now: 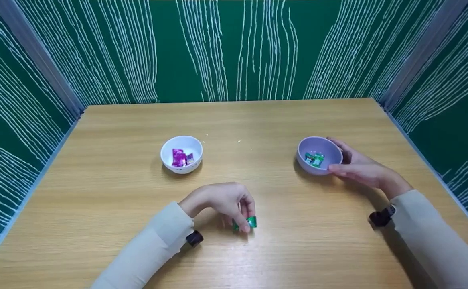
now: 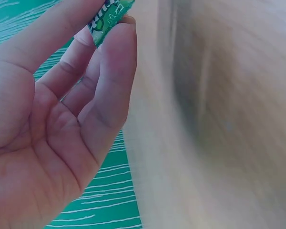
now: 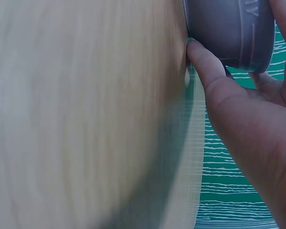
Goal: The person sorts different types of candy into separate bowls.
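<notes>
Over the front middle of the table, my left hand (image 1: pixel 229 202) pinches a green wrapped candy (image 1: pixel 252 221) between thumb and fingers. In the left wrist view, printed wrapping shows on that candy (image 2: pixel 109 19) at the fingertips. On the right, my right hand (image 1: pixel 358 166) grips the side of a purple bowl (image 1: pixel 316 170), thumb near the front of its rim and fingers behind. Several green candies (image 1: pixel 315 159) lie inside this bowl. The right wrist view shows the bowl's outer wall (image 3: pixel 224 33) between thumb and fingers.
A white bowl (image 1: pixel 181 169) with pink and purple wrapped candies (image 1: pixel 179 157) stands left of centre. Small pale specks (image 1: pixel 239 141) dot the wooden table (image 1: pixel 97 180) between the bowls. Green walls with white lines (image 1: pixel 189 48) enclose the back and sides.
</notes>
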Demonstrator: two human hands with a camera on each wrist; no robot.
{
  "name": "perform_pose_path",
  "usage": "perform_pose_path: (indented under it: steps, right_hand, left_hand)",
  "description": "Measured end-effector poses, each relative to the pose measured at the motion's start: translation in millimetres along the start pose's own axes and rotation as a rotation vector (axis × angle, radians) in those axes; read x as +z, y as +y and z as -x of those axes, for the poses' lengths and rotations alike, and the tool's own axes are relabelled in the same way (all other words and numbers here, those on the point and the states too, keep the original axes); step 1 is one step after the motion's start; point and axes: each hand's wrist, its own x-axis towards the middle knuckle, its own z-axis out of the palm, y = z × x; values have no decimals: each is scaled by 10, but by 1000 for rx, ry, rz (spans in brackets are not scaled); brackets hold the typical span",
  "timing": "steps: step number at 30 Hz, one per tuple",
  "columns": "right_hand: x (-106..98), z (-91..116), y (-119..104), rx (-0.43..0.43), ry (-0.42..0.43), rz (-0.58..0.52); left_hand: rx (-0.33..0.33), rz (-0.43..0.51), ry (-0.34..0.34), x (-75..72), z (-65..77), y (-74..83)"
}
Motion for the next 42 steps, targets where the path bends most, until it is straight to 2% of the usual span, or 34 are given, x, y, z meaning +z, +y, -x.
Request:
perform_pose_path:
  steps: [6, 14, 18, 25, 31, 37, 42]
  right_hand:
    - [-18, -1, 37, -16, 17, 35]
    - [-22, -5, 39, -15, 24, 28]
    - [-10, 4, 28, -2, 18, 26]
    - [6, -5, 19, 7, 29, 46]
    - [5, -18, 31, -10, 23, 56]
    - [0, -6, 26, -2, 26, 48]
    - [13, -15, 29, 6, 30, 50]
  left_hand:
    - [47, -29, -5, -59, -104, 129]
    - [40, -31, -18, -164, -215, 338]
    - [64, -44, -12, -204, -275, 440]
    - [88, 0, -10, -259, -374, 534]
    - [144, 59, 43, -310, -475, 557]
    - [131, 101, 117, -360, -530, 626]
    - [137, 106, 150, -383, -584, 676]
